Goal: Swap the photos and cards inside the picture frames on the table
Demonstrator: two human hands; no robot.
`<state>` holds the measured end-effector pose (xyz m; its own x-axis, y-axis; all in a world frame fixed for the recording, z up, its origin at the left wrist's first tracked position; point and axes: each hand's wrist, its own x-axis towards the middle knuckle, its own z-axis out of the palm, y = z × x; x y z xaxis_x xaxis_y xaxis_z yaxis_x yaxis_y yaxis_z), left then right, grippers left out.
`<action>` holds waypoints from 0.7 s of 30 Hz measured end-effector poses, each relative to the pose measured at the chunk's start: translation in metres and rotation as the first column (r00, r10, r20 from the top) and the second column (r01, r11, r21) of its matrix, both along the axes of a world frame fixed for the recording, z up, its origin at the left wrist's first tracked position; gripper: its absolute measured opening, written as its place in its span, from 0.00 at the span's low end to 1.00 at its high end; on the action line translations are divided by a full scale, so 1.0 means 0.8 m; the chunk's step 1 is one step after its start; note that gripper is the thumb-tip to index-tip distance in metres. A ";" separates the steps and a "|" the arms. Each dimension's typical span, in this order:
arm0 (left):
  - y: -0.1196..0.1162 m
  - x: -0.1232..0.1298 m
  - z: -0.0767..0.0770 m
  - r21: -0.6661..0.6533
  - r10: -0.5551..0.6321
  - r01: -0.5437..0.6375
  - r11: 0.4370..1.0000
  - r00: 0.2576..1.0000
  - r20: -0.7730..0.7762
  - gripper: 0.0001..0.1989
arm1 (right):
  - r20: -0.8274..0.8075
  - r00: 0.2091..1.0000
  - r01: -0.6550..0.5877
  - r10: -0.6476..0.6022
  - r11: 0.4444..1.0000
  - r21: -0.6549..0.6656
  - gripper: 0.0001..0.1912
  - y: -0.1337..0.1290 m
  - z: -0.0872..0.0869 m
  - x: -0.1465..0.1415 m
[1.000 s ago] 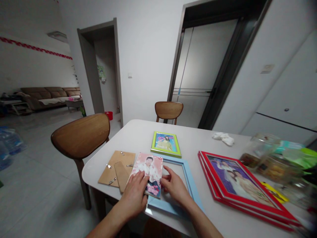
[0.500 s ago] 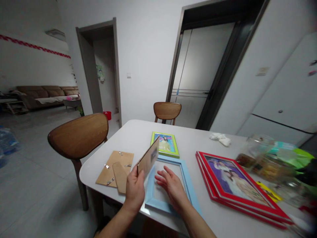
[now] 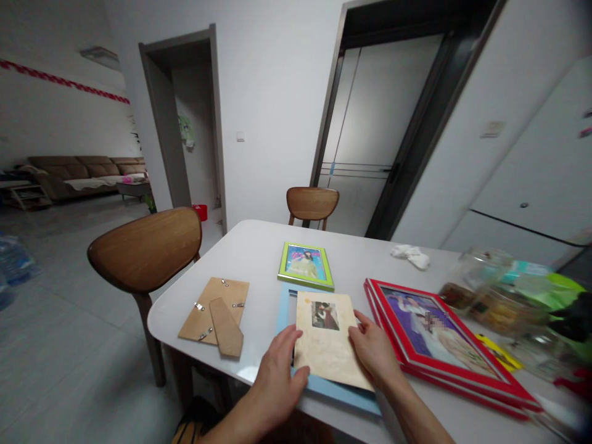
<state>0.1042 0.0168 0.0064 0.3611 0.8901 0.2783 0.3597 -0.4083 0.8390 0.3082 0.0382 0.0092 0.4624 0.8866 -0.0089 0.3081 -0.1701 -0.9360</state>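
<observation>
A cream-coloured sheet with a small picture (image 3: pixel 326 354) lies tilted over the light blue photo frame (image 3: pixel 333 393), covering most of its opening. My left hand (image 3: pixel 277 376) grips the sheet's left edge, thumb near the lower corner and fingers along the side. On the opposite edge, my right hand (image 3: pixel 374 348) holds the sheet between thumb and fingers. Left of the hands, a brown backing board (image 3: pixel 208 308) with metal clips rests on the table, its stand leg (image 3: pixel 227 330) slanting towards me. Just behind the blue frame lies a lime green photo frame (image 3: pixel 306 266).
Red picture frames (image 3: pixel 444 345) are stacked at the right. Behind them stand glass jars (image 3: pixel 502 308) and a green bag (image 3: pixel 567 293). A crumpled white tissue (image 3: pixel 411 255) lies at the table's (image 3: pixel 259 243) back. Wooden chairs (image 3: pixel 150 250) stand at the left and far side.
The sheet, held upright in my left hand before, has come down flat over the blue frame, picture side up. My right hand, open and empty earlier, now grips its right edge.
</observation>
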 end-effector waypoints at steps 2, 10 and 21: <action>-0.007 0.001 -0.003 0.095 -0.064 0.080 0.992 0.986 -0.155 0.26 | 0.129 0.991 -0.037 0.037 0.999 -0.006 0.26 0.004 -0.002 -0.005; -0.009 -0.003 -0.002 0.215 -0.092 0.176 0.961 0.931 -0.352 0.24 | 0.245 0.969 -0.023 0.046 0.995 -0.097 0.25 0.012 0.008 -0.014; -0.012 -0.004 -0.003 0.200 -0.100 0.191 0.961 0.914 -0.393 0.25 | 0.278 0.960 -0.004 0.014 0.999 -0.038 0.23 0.016 -0.002 -0.018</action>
<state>0.1008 0.0073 0.0043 0.5999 0.7472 0.2861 0.5509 -0.6451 0.5295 0.2936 0.0513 0.0075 0.4430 0.8923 0.0867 0.5573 -0.1983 -0.8063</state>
